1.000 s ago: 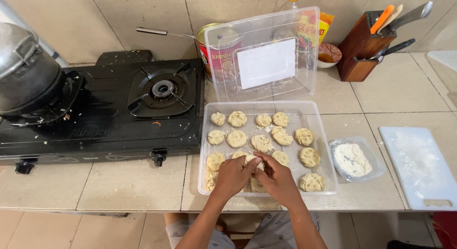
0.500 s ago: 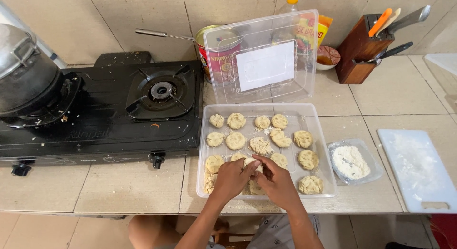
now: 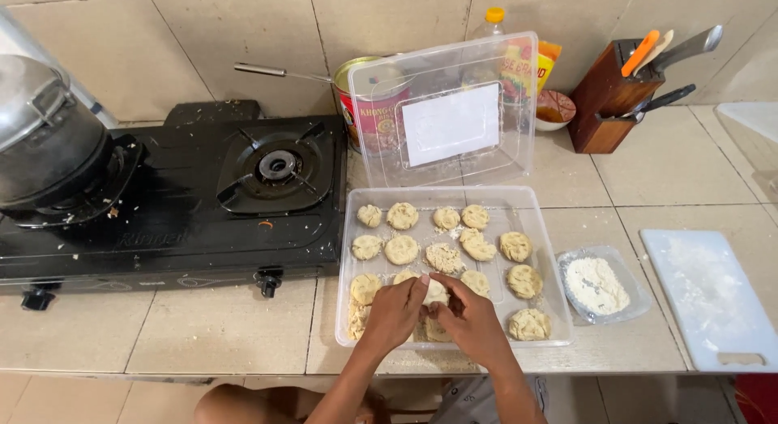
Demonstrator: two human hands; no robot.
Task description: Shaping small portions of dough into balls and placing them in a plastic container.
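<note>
A clear plastic tray (image 3: 548, 272) sits on the tiled counter and holds several round pale dough patties (image 3: 401, 249). My left hand (image 3: 394, 314) and my right hand (image 3: 473, 323) meet over the tray's near edge, and their fingertips pinch one dough piece (image 3: 436, 293) between them. More dough lies hidden under my hands. The tray's clear lid (image 3: 447, 110) stands upright behind it.
A black gas stove (image 3: 194, 199) with a dark pot (image 3: 44, 153) stands at the left. A small clear container of white flour (image 3: 598, 284) and a white cutting board (image 3: 713, 298) lie at the right. A tin can (image 3: 366, 102), a bottle and a wooden knife block (image 3: 609, 96) line the wall.
My hands stay over the tray's near edge and shift only slightly, working the same dough piece. The patties in the tray have not moved.
</note>
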